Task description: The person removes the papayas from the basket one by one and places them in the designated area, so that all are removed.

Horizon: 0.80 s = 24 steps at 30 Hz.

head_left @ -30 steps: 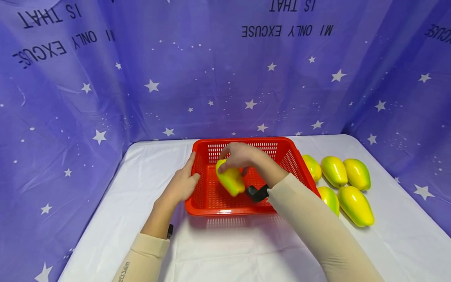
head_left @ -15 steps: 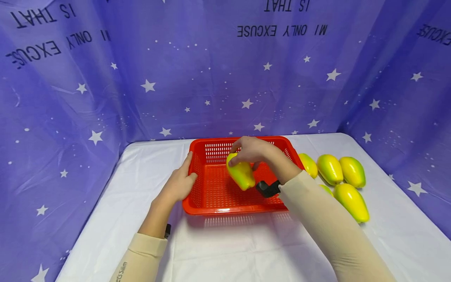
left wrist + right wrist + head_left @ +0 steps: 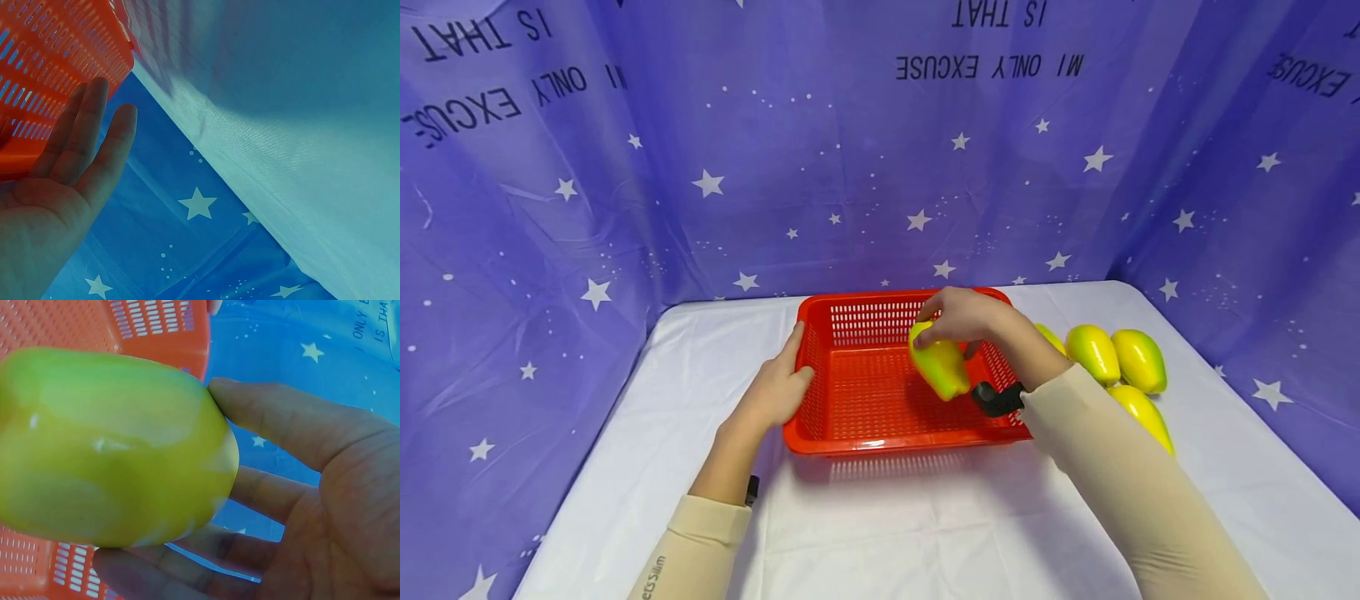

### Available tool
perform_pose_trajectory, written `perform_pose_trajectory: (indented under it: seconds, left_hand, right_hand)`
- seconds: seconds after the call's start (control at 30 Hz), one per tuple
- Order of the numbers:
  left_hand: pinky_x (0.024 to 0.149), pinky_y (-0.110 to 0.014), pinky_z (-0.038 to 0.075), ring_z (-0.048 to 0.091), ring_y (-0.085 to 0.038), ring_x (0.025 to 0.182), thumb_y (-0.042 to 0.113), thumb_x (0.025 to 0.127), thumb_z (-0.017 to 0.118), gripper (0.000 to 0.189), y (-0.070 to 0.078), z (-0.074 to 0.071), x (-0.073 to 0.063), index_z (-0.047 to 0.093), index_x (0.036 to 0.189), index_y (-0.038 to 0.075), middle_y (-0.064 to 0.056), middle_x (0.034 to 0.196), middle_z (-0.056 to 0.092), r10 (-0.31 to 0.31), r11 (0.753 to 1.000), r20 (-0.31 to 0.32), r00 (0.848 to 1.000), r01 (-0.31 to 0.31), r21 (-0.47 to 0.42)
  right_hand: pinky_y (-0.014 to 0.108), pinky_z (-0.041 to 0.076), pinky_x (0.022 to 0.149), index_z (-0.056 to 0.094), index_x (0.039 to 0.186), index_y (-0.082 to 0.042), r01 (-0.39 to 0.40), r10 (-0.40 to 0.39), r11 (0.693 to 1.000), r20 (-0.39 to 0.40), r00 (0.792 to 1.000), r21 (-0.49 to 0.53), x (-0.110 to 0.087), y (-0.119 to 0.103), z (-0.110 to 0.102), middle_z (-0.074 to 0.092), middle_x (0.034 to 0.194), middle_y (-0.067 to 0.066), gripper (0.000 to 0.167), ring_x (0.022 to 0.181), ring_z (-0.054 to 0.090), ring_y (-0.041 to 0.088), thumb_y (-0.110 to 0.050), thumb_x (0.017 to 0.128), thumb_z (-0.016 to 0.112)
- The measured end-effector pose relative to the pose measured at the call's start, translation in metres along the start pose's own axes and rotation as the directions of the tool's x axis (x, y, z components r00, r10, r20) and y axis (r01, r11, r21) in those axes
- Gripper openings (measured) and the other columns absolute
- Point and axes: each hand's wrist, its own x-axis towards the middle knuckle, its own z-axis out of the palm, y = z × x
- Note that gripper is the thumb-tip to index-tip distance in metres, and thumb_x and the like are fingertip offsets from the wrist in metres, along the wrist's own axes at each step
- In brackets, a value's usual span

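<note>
A yellow-green mango (image 3: pixel 938 362) is held over the right half of a red plastic basket (image 3: pixel 891 444). My right hand (image 3: pixel 966 315) grips it by its far end, thumb on one side and fingers on the other. In the right wrist view the glossy mango (image 3: pixel 119 450) fills much of the picture, with the thumb and fingertips pressed to its sides. My left hand (image 3: pixel 775 390) lies along the basket's left side. Its fingers (image 3: pixel 84 140) extend nearly straight against the slotted outer wall in the left wrist view.
Several more mangoes (image 3: pixel 1092 354) rest on the white tablecloth (image 3: pixel 880 533) right of the basket, some partly hidden by the right arm. A purple star-patterned curtain (image 3: pixel 850 167) hangs behind the table and along both sides.
My right hand has carried the mango rightward over the basket, and its forearm now covers more of the mangoes on the table. The left hand stays at the basket's left side.
</note>
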Motion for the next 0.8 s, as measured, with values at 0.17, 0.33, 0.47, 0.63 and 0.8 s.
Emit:
perform_pose_trajectory:
  seconds: [0.17, 0.33, 0.47, 0.63, 0.8]
  left_hand:
    - [0.096, -0.051, 0.054, 0.067, -0.032, 0.103, 0.023, 0.102, 0.040, 0.076, 0.000, 0.000, 0.000, 0.003, 0.168, 0.020, -0.030, 0.152, 0.049, 0.009, 1.000, 0.007, 1.000, -0.009, -0.006]
    - [0.099, -0.053, 0.051, 0.065, -0.035, 0.110, 0.022, 0.101, 0.039, 0.076, 0.001, -0.001, -0.001, 0.002, 0.168, 0.020, -0.029, 0.154, 0.047, 0.005, 1.000, 0.007, 1.000, -0.005, 0.002]
    - [0.098, -0.053, 0.051, 0.065, -0.036, 0.109, 0.022, 0.101, 0.040, 0.077, 0.001, -0.001, 0.000, 0.002, 0.168, 0.020, -0.031, 0.151, 0.049, 0.009, 1.000, 0.007, 1.000, -0.009, 0.007]
    - [0.094, -0.050, 0.054, 0.067, -0.033, 0.104, 0.022, 0.101, 0.039, 0.077, 0.001, -0.001, 0.000, 0.002, 0.168, 0.018, -0.031, 0.150, 0.050, 0.014, 1.000, 0.009, 1.000, -0.014, 0.000]
    - [0.091, -0.048, 0.055, 0.068, -0.031, 0.098, 0.022, 0.102, 0.040, 0.077, 0.000, -0.002, -0.001, 0.002, 0.168, 0.019, -0.033, 0.149, 0.050, 0.011, 1.000, 0.018, 1.000, -0.011, -0.013]
  right_hand:
    - [0.043, 0.064, 0.072, 0.062, 0.142, -0.008, -0.012, 0.012, 1.000, -0.027, 1.000, 0.005, -0.008, 0.011, -0.005, 0.063, 0.128, 0.018, 0.058, 0.098, 0.067, 0.029, -0.031, 0.091, 0.074]
    - [0.045, 0.064, 0.076, 0.058, 0.144, -0.005, -0.030, 0.031, 0.999, -0.041, 0.999, 0.043, -0.019, 0.020, -0.015, 0.060, 0.129, 0.020, 0.060, 0.100, 0.068, 0.031, -0.030, 0.092, 0.073]
    - [0.046, 0.063, 0.079, 0.056, 0.145, -0.003, -0.046, 0.050, 0.996, -0.049, 0.998, 0.072, -0.029, 0.032, -0.024, 0.056, 0.133, 0.022, 0.062, 0.103, 0.067, 0.033, -0.031, 0.092, 0.073]
    - [0.043, 0.064, 0.077, 0.055, 0.146, -0.002, -0.074, 0.078, 0.995, -0.057, 0.995, 0.072, -0.036, 0.048, -0.028, 0.054, 0.137, 0.024, 0.064, 0.109, 0.066, 0.036, -0.032, 0.093, 0.073]
    - [0.045, 0.063, 0.078, 0.054, 0.147, -0.003, -0.084, 0.088, 0.994, -0.060, 0.994, 0.068, -0.045, 0.057, -0.032, 0.049, 0.143, 0.025, 0.065, 0.115, 0.064, 0.039, -0.034, 0.093, 0.073]
